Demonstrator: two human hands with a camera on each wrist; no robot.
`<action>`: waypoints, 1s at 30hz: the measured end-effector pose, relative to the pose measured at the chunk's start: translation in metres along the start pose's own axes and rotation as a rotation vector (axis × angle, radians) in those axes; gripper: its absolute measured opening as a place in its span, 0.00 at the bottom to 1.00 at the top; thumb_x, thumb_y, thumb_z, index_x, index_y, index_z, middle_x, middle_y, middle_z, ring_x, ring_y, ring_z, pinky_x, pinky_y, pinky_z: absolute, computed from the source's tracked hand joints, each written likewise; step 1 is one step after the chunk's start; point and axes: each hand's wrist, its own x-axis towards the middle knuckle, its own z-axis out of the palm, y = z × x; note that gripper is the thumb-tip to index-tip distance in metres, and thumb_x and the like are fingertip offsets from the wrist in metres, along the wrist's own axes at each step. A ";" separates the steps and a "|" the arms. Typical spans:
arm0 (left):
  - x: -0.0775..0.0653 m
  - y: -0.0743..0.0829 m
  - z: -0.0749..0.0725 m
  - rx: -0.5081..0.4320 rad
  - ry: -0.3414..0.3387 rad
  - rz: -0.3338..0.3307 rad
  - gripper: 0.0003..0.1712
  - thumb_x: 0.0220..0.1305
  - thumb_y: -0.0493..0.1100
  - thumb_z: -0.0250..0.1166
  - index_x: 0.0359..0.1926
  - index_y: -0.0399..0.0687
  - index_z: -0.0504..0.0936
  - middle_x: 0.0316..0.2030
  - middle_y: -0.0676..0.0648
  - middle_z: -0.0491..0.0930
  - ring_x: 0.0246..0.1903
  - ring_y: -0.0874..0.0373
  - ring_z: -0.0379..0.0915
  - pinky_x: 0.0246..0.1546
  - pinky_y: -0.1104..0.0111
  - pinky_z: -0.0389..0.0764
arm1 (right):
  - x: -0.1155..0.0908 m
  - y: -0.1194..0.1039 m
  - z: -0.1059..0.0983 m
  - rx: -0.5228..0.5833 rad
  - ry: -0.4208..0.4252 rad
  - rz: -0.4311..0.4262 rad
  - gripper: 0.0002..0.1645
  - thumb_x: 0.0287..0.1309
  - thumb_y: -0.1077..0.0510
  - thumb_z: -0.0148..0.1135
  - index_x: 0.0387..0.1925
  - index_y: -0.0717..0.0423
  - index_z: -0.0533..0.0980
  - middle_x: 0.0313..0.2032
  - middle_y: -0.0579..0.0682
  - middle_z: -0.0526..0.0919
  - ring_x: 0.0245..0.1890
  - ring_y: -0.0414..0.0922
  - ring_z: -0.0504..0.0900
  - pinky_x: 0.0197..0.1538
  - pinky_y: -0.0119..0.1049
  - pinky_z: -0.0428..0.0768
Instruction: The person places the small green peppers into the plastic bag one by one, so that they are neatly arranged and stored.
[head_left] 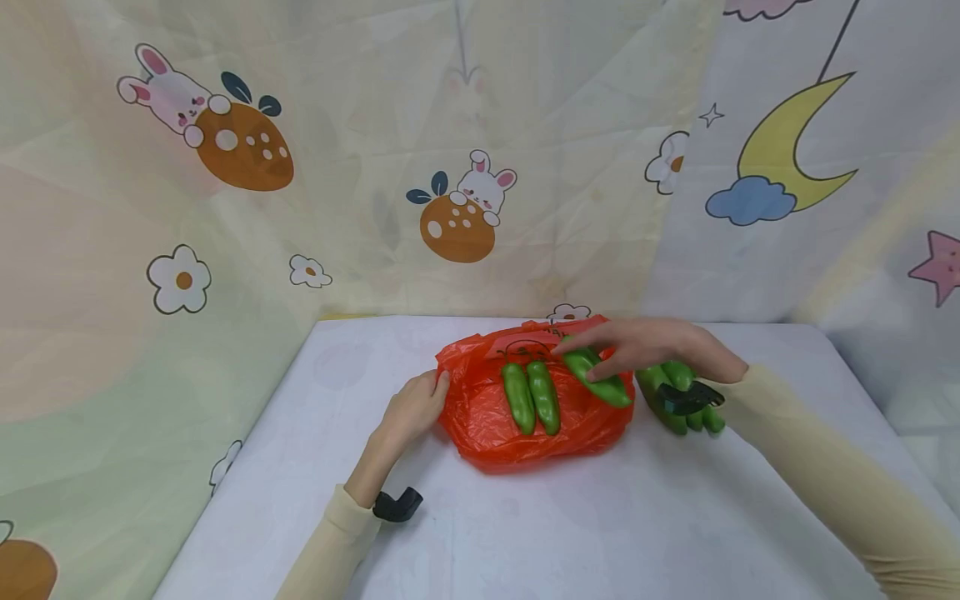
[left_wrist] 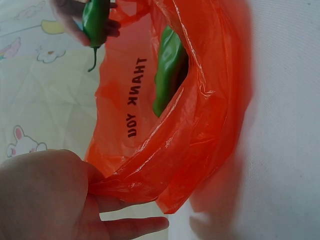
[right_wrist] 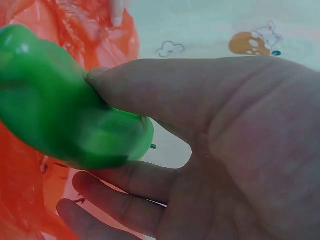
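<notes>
Head view: your right hand (head_left: 660,346) reaches over the orange plastic bag (head_left: 480,417) and holds a green pepper (head_left: 596,377) between thumb and fingers, above the bag's right side. Right wrist view confirms it: the thumb presses the pepper's top, the fingers curl beneath it, and the bag lies just behind and below.

Your left hand (head_left: 411,410) pinches the bag's left edge. In the left wrist view the thumb and fingers gather a fold of the orange film (left_wrist: 150,175) and hold the mouth of the bag open; "THANK YOU" is printed on the inner wall.

Two more green peppers (head_left: 531,398) lie side by side in the bag's middle, both roughly pointing toward you, touching or nearly so. The left wrist view shows only one of them, partly hidden by the film.

A small pile of green peppers (head_left: 678,398) sits on the bench (head_left: 525,533) just right of the bag, partly covered by your right wrist and its black camera mount (head_left: 686,398).

The bench has a white cover. A cartoon-print cloth (head_left: 300,208) with rabbits, flowers and a moon hangs behind and to the sides.
</notes>
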 end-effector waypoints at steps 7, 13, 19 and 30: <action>0.000 0.000 -0.002 0.008 -0.001 0.003 0.22 0.79 0.55 0.43 0.37 0.48 0.78 0.25 0.48 0.72 0.28 0.55 0.69 0.27 0.66 0.71 | 0.009 0.000 0.004 0.016 -0.057 -0.030 0.32 0.66 0.49 0.63 0.70 0.33 0.69 0.72 0.49 0.67 0.71 0.54 0.62 0.63 0.54 0.75; 0.000 -0.002 -0.001 -0.001 -0.006 -0.001 0.22 0.79 0.55 0.43 0.40 0.48 0.78 0.25 0.48 0.73 0.28 0.55 0.70 0.27 0.66 0.72 | 0.016 0.000 0.007 0.026 -0.090 -0.006 0.31 0.65 0.50 0.64 0.69 0.34 0.70 0.72 0.49 0.67 0.70 0.54 0.63 0.62 0.53 0.77; 0.000 -0.001 0.000 -0.003 -0.018 -0.004 0.22 0.79 0.55 0.43 0.39 0.49 0.78 0.25 0.49 0.73 0.28 0.56 0.70 0.28 0.66 0.72 | 0.024 0.002 0.012 0.015 -0.107 0.024 0.32 0.65 0.51 0.64 0.70 0.39 0.70 0.71 0.50 0.68 0.68 0.53 0.65 0.61 0.50 0.77; 0.000 0.001 0.002 -0.011 -0.019 -0.004 0.21 0.79 0.55 0.43 0.39 0.49 0.78 0.25 0.49 0.73 0.27 0.56 0.71 0.27 0.67 0.73 | 0.039 0.002 0.023 -0.067 -0.058 0.082 0.32 0.65 0.56 0.64 0.70 0.45 0.70 0.69 0.55 0.71 0.65 0.54 0.69 0.62 0.52 0.77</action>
